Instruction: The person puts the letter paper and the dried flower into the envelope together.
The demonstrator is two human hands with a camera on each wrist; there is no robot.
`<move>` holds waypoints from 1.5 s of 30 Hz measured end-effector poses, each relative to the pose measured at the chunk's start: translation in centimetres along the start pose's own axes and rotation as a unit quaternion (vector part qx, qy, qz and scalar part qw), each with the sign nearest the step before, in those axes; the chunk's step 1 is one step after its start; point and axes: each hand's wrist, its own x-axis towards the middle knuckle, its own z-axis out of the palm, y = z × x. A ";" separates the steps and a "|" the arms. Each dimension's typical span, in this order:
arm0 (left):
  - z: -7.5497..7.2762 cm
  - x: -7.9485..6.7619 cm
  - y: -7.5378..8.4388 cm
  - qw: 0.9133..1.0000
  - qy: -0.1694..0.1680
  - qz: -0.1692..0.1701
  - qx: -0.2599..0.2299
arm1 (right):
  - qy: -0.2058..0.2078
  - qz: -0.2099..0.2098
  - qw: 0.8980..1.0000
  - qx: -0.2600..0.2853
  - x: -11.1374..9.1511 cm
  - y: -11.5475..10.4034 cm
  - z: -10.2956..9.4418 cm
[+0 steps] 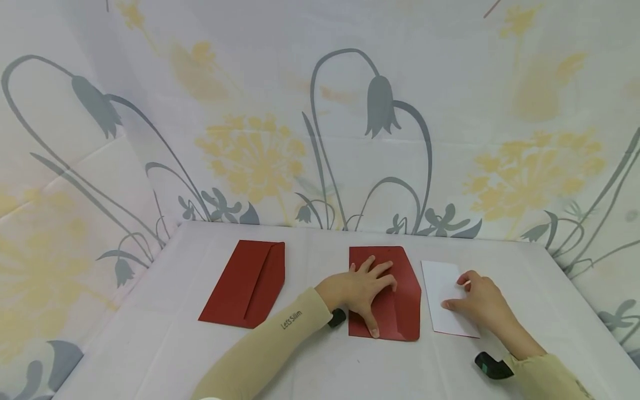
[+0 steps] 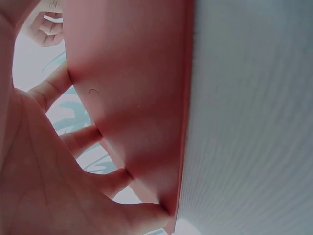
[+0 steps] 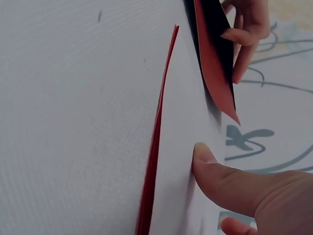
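Observation:
A red envelope point(image 1: 407, 300) with its flap to the right lies on the table in the middle of the head view. My left hand point(image 1: 365, 289) rests across it with fingers spread; in the left wrist view the fingertips meet the red paper point(image 2: 132, 73). To its right lies a white card point(image 1: 442, 283) with a red underside showing at its near edge. My right hand point(image 1: 482, 303) holds this card at its right side, the thumb on the white face and the other fingers curled. Red layers point(image 3: 154, 152) stand slightly parted along the card's edge in the right wrist view.
Another red envelope point(image 1: 242, 283) lies at the left, beyond my left forearm. A white cloth covers the table point(image 1: 385, 369), and a flower-patterned cloth point(image 1: 345, 166) hangs behind it. Black wrist devices point(image 1: 492, 366) sit by both wrists, close over the table.

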 end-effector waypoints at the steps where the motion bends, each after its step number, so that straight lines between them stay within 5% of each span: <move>1: 0.0 0.0 0.0 1.000 0.000 -0.001 0.000 | 0.003 0.000 1.000 0.004 0.0 0.0 0.1; 21: 0.1 0.1 0.2 1.000 0.008 -0.001 -0.002 | 0.034 0.007 0.999 0.039 -0.4 0.0 0.4; 45: 0.0 -0.1 0.2 1.000 0.009 -0.002 0.002 | 0.034 -0.015 0.999 0.007 -0.3 0.1 0.4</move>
